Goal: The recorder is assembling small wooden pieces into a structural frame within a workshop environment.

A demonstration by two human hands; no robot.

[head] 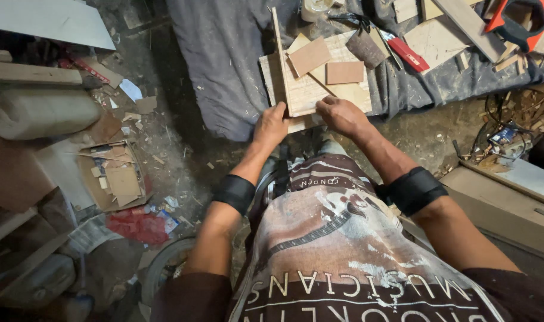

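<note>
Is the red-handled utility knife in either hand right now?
No, the red-handled utility knife lies on the grey cloth, while the left hand and right hand hold the wooden panel.

One head-worn view — looking steeply down, close over the person's arms — faces the cloth-covered bench (224, 53).

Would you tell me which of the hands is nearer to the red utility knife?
The right hand is nearer: the red utility knife lies up and right of it. The left hand is farther left.
</note>
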